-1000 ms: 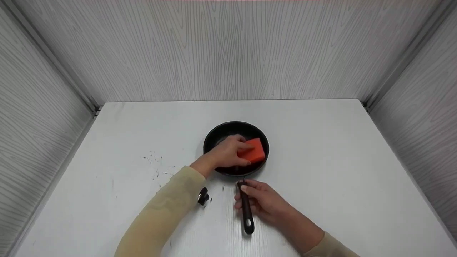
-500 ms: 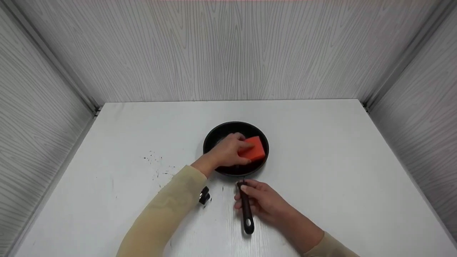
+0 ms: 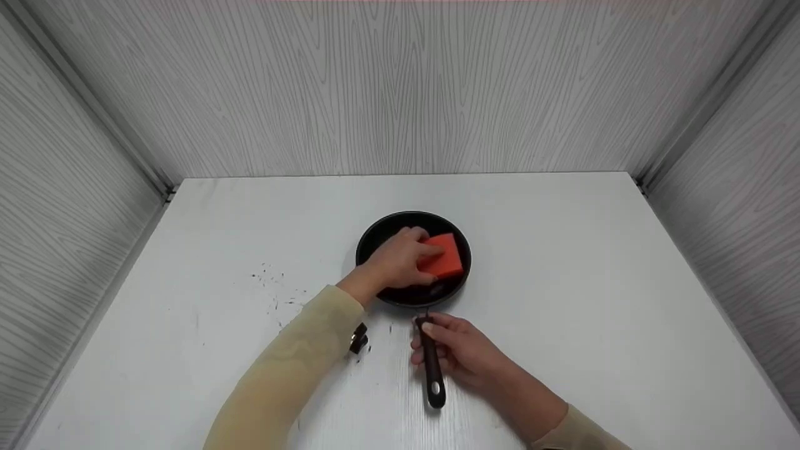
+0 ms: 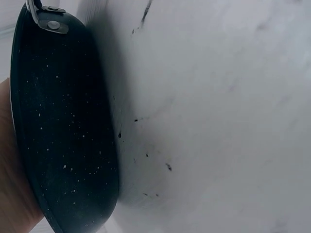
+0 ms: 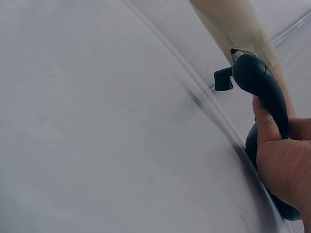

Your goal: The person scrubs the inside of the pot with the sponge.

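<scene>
A round black pan [image 3: 382, 237] sits on a white worktop [image 3: 581, 269], its dark handle [image 3: 431, 369] running from it towards the person and ending in a loop with a hole. A red-orange sponge [image 3: 451, 261] is inside the pan, in the half to the person's right, short of the pan's right wall.

The left hand [image 3: 400, 257] reaches over the pan's left edge. Its grip is closed round the sponge, with the thumb at the side nearer the handle and the fingers over the top and far side. The right hand [image 3: 465, 350] is just below the pan, its grip closed on the handle near where it joins the pan; the thumb lies along the top and the fingers curl beneath.

The left wrist view shows the pan's outer wall, dark with pale flecks, and a riveted metal bracket [image 4: 52, 25] on it. Dark specks [image 3: 269, 275] mark the worktop to the left of the pan. A pale yellow sleeve [image 3: 294, 369] comes up from below and left of the pan, with a small black object [image 3: 359, 340] at its edge. Grey wood-grain panels [image 3: 400, 87] stand beyond the pan and to both sides.
</scene>
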The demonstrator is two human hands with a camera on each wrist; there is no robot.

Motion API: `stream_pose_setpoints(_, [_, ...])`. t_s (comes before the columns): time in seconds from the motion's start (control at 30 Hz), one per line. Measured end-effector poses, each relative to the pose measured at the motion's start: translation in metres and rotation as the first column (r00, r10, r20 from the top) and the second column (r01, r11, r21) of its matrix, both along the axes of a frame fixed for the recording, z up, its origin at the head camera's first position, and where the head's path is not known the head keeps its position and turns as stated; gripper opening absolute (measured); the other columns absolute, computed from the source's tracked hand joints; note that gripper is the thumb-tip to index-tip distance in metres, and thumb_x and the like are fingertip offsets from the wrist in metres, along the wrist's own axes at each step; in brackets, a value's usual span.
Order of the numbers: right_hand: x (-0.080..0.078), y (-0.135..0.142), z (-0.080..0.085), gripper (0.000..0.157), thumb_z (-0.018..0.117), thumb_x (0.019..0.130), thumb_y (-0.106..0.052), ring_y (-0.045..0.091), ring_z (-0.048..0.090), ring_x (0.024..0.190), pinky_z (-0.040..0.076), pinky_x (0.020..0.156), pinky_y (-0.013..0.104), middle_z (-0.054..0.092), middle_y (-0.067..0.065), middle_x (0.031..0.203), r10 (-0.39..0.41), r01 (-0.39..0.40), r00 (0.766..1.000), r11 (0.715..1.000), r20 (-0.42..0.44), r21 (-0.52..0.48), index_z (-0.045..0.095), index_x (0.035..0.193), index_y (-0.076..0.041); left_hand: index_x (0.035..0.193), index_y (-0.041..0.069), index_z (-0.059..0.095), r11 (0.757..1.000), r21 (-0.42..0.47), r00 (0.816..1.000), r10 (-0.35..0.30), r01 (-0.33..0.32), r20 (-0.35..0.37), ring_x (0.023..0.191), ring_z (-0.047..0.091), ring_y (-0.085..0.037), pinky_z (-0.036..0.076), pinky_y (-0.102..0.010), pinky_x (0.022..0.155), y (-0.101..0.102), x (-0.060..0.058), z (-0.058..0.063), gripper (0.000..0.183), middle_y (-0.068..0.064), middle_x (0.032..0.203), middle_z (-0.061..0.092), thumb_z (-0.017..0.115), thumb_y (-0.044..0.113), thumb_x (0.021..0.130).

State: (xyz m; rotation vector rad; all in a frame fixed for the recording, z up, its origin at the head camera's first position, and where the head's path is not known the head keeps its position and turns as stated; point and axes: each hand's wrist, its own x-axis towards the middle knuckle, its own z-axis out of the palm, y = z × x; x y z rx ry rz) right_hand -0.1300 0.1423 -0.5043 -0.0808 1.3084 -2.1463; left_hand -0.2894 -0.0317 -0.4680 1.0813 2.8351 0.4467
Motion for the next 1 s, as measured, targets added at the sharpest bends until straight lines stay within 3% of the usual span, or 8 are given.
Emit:
stream_pose_setpoints(0.53, [-0.001, -0.003, 0.0, 0.03, 0.057, 0.111, -0.016, 0.02, 0.078, 0.084, 0.061, 0.068, 0.028, 0.072, 0.01, 0.099, -0.016, 0.016, 1.0, 0.999, 0.012, 0.03, 0.055, 0.131, 0.007, 0.145, 0.028, 0.068, 0.993, -0.119, 0.995, -0.012, 0.0, -0.097, 0.129, 0.05, -0.03, 0.042, -0.045, 0.112, -0.007, -0.01, 0.005, 0.056, -0.014, 0.146, 0.054, 0.082, 0.039, 0.091])
stream_pose_setpoints(1.0, [0.002, -0.005, 0.0, 0.022, 0.055, 0.111, -0.013, 0.021, 0.078, 0.084, 0.062, 0.073, 0.031, 0.072, 0.012, 0.1, -0.013, 0.012, 1.0, 1.0, 0.011, 0.016, 0.057, 0.125, 0.004, 0.147, 0.025, 0.066, 0.986, -0.156, 0.996, 0.055, -0.066, -0.076, 0.13, 0.049, -0.032, 0.043, -0.047, 0.112, -0.024, -0.014, 0.007, 0.057, -0.016, 0.145, 0.052, 0.079, 0.042, 0.094])
